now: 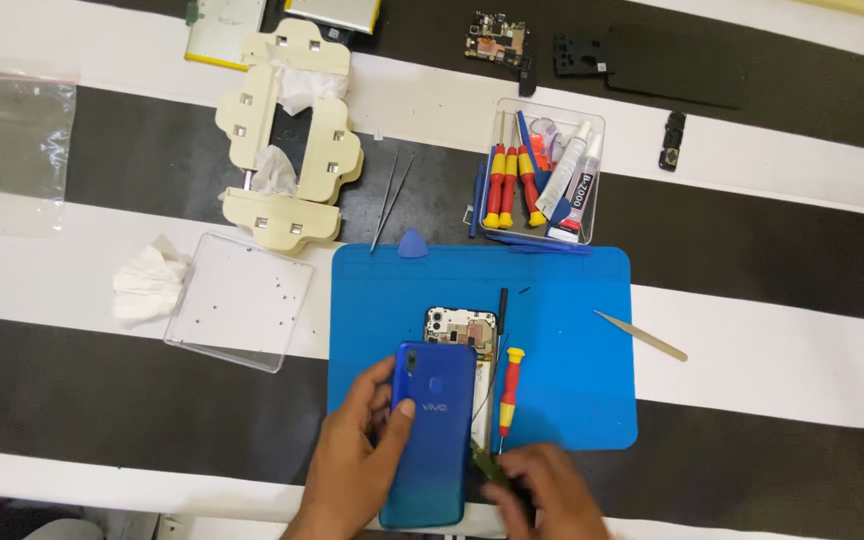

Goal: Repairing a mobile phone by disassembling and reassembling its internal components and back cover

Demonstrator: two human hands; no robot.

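1. A blue phone back cover [430,435] is being gripped by the left hand [352,465] at the lower centre of the frame, thumb laid across its glossy face, fingers hidden beneath.
2. The right hand [549,492] is being held closed at the cover's lower right edge, pinched around a small dark tool [487,466]; its exact kind cannot be told.
3. The cover is being held over an opened phone [460,335], whose camera end is showing above it, on a blue mat [572,300].
4. A red-and-yellow screwdriver [508,390] is lying just right of the cover.
5. At upper centre, a clear rectangular box [548,172] is holding more screwdrivers and a white glue tube [576,192] with a dark label.
6. At far left, a clear plastic bag [7,150] is lying flat; a clear tray [240,300] is resting beside crumpled tissue [148,282].
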